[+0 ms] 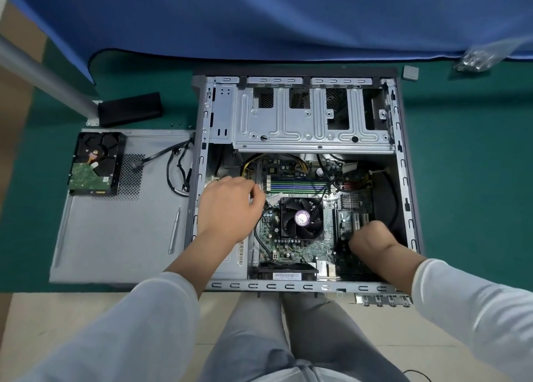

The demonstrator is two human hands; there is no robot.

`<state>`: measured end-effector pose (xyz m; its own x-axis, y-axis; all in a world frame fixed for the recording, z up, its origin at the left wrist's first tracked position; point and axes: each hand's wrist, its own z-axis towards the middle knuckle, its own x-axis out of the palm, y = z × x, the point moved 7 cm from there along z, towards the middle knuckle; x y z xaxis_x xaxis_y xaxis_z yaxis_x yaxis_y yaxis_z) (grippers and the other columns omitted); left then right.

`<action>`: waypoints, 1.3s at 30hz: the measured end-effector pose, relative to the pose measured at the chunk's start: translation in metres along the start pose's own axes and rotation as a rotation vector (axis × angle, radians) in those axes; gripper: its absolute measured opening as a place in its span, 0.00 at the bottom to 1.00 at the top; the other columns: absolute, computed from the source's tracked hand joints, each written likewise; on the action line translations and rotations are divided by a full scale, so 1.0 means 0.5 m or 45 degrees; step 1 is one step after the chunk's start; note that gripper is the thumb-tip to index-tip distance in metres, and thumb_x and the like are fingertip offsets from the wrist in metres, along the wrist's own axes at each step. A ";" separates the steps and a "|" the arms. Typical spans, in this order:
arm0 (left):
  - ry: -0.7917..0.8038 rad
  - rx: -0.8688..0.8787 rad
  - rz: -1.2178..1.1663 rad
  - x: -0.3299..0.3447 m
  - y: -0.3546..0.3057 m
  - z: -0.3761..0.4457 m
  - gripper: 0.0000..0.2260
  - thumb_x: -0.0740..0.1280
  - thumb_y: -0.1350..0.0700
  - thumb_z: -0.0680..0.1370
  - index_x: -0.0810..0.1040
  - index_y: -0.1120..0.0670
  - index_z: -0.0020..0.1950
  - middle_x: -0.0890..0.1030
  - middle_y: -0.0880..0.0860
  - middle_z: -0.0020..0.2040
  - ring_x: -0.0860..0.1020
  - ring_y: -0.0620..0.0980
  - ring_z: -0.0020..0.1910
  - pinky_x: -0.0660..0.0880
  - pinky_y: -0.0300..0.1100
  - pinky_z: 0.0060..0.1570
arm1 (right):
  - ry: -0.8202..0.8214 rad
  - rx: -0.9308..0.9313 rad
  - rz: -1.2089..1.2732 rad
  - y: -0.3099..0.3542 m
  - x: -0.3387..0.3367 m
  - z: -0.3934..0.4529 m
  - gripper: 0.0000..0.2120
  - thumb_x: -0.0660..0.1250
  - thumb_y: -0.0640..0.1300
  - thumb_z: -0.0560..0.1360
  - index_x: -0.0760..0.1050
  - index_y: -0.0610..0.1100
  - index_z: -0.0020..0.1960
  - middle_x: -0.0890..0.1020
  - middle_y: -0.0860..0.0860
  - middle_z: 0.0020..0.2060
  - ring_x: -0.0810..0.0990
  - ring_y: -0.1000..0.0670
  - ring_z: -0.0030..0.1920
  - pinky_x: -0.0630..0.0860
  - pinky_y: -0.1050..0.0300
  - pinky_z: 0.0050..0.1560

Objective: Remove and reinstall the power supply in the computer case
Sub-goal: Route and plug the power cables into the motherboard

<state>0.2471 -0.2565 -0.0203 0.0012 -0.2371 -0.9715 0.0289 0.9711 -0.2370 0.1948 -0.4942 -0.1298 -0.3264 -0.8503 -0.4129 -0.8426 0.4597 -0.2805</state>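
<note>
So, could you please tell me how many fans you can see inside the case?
2. The CPU cooler fan sits mid-motherboard between the hands; a second fan stands at the case's near edge. Others may be hidden beneath the left hand or right hand.

Repair workbench: green mat [461,179], opened computer case [402,156], loose hard drive [95,165], bagged screws [476,58].

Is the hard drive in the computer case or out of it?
Out: the hard drive lies circuit-board up on the removed side panel, left of the computer case.
</note>
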 end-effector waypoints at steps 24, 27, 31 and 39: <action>-0.001 -0.026 -0.033 -0.002 0.000 -0.001 0.16 0.57 0.54 0.75 0.75 0.56 0.30 0.76 0.52 0.29 0.68 0.51 0.30 0.64 0.43 0.36 | 0.053 -0.100 -0.016 0.000 -0.004 -0.007 0.13 0.58 0.30 0.77 0.76 0.40 0.57 0.81 0.48 0.54 0.80 0.45 0.52 0.73 0.53 0.39; 0.012 -0.025 -0.025 0.002 0.003 0.000 0.15 0.59 0.55 0.77 0.75 0.56 0.31 0.76 0.52 0.30 0.69 0.52 0.30 0.65 0.43 0.37 | 0.023 -0.093 -0.073 0.007 -0.003 -0.008 0.14 0.58 0.30 0.77 0.76 0.41 0.57 0.81 0.50 0.53 0.80 0.48 0.51 0.70 0.55 0.37; 0.012 -0.021 -0.009 0.002 0.002 -0.001 0.15 0.62 0.56 0.77 0.76 0.56 0.31 0.77 0.52 0.31 0.68 0.51 0.31 0.63 0.42 0.36 | -0.030 -0.052 -0.106 -0.001 -0.009 -0.012 0.13 0.58 0.33 0.79 0.77 0.44 0.55 0.80 0.52 0.52 0.79 0.51 0.50 0.62 0.59 0.30; 0.036 -0.037 -0.005 0.005 0.003 -0.002 0.15 0.62 0.55 0.77 0.77 0.57 0.32 0.77 0.52 0.31 0.69 0.52 0.32 0.64 0.43 0.36 | -0.026 -0.002 0.001 -0.004 -0.006 0.007 0.13 0.59 0.31 0.77 0.77 0.42 0.57 0.80 0.50 0.52 0.80 0.49 0.50 0.70 0.58 0.38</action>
<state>0.2459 -0.2554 -0.0230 -0.0273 -0.2406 -0.9702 -0.0006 0.9706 -0.2407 0.1988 -0.4914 -0.1309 -0.3184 -0.8444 -0.4309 -0.8430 0.4601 -0.2787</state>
